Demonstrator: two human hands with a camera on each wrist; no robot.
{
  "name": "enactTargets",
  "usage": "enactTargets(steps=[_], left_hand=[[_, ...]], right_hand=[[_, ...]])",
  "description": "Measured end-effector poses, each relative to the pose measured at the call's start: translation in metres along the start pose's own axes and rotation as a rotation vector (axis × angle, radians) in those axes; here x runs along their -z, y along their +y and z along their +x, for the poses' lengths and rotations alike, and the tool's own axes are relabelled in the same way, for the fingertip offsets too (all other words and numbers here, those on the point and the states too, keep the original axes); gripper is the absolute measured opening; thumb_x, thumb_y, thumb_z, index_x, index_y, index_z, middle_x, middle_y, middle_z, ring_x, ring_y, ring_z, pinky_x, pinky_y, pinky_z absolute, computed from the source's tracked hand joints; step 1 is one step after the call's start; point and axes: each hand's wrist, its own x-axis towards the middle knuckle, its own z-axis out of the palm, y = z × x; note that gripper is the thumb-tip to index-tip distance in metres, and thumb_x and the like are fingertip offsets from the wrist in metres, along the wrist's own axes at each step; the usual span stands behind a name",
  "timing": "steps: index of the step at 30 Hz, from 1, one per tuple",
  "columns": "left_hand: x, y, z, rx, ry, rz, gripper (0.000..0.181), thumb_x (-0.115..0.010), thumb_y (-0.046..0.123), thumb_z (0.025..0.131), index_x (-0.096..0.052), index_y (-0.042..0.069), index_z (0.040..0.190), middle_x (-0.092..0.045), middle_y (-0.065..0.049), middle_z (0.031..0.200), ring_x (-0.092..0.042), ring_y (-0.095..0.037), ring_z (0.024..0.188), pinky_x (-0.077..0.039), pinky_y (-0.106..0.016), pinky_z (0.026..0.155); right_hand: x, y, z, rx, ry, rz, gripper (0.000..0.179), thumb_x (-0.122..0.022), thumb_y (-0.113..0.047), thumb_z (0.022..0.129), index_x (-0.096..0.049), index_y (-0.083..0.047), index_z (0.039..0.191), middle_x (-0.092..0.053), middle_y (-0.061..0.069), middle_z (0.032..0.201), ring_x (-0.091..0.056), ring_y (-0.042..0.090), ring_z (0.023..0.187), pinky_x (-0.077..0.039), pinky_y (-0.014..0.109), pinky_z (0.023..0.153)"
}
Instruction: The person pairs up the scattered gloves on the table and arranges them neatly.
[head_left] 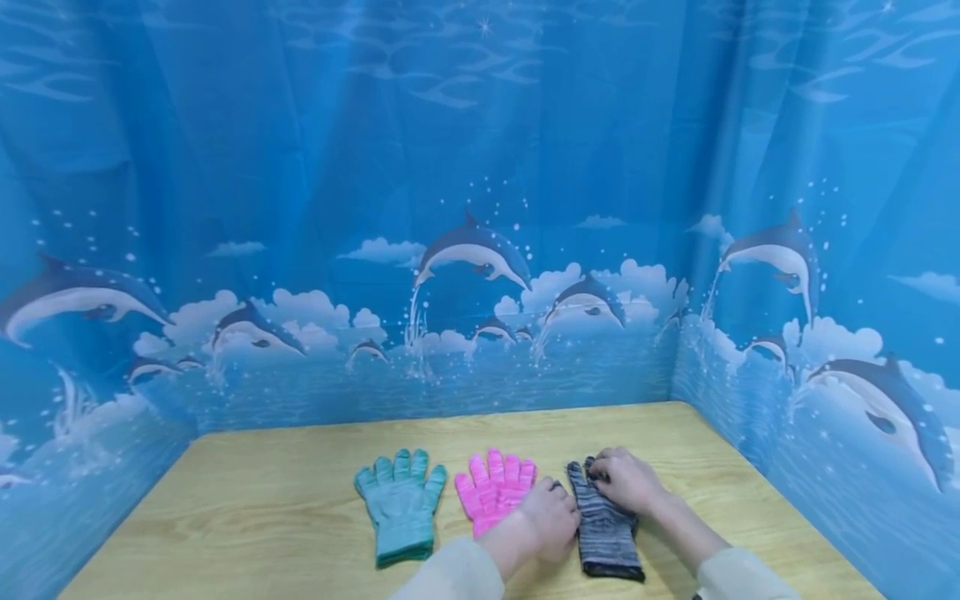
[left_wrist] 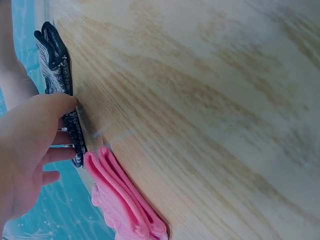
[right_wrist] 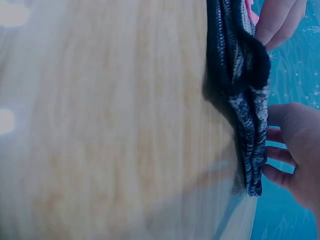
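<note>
A black-and-grey knitted glove pair [head_left: 606,533] lies flat on the table, its dark cuff toward me. At its finger end, my right hand [head_left: 626,481] pinches one of the glove fingers with curled fingertips. My left hand [head_left: 551,518] rests along the glove's left edge; in the left wrist view the thumb touches that edge and the other fingers [left_wrist: 59,154] extend loosely over it. Beside it lies a pink glove pair [head_left: 491,492], partly hidden behind my left hand and forearm. Farther left, a green glove pair [head_left: 403,508] lies flat with its fingers spread.
The gloves lie side by side in a row on a wood-grain table [head_left: 262,500]. A blue curtain [head_left: 360,208] printed with dolphins surrounds the table at the back and both sides.
</note>
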Motion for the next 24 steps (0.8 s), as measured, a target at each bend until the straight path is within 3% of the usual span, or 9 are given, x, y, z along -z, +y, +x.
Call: enactTargets(steps=[5,12,20,24], left_hand=[[0.001,-0.002,0.000,-0.004,-0.005,-0.006,0.043,-0.045,0.050,0.091,-0.051,0.030,0.130,-0.048,0.015,0.131,-0.042,-0.006,0.121,-0.028,-0.031,0.104],[0.003,-0.011,-0.004,-0.001,0.045,-0.046,0.048,-0.042,0.055,0.091,-0.053,0.026,0.129,-0.051,0.013,0.127,-0.045,-0.007,0.117,-0.031,-0.031,0.102],[0.004,-0.037,-0.020,0.122,0.069,-0.319,0.052,-0.039,0.054,0.093,-0.049,0.022,0.134,-0.050,0.006,0.132,-0.042,-0.015,0.125,-0.028,-0.036,0.106],[0.006,-0.056,-0.031,0.180,0.068,-0.398,0.054,-0.037,0.053,0.094,-0.047,0.020,0.136,-0.048,0.003,0.136,-0.040,-0.018,0.127,-0.025,-0.039,0.107]], right_hand=[[0.001,-0.001,-0.001,-0.014,-0.045,-0.007,0.012,-0.069,-0.008,0.075,-0.072,-0.008,0.086,-0.064,0.008,0.092,-0.057,0.028,0.088,-0.049,0.043,0.075],[0.008,0.004,0.004,-0.034,-0.001,0.076,0.011,-0.066,-0.009,0.080,-0.070,-0.004,0.089,-0.065,0.009,0.091,-0.059,0.030,0.090,-0.048,0.044,0.080],[0.032,0.007,0.008,-0.096,0.100,0.197,0.015,-0.063,-0.010,0.085,-0.070,-0.002,0.095,-0.065,0.012,0.095,-0.060,0.034,0.093,-0.047,0.049,0.081],[0.049,0.002,0.008,-0.097,0.106,0.231,0.021,-0.061,-0.017,0.089,-0.068,-0.001,0.101,-0.064,0.017,0.103,-0.058,0.038,0.100,-0.044,0.052,0.086]])
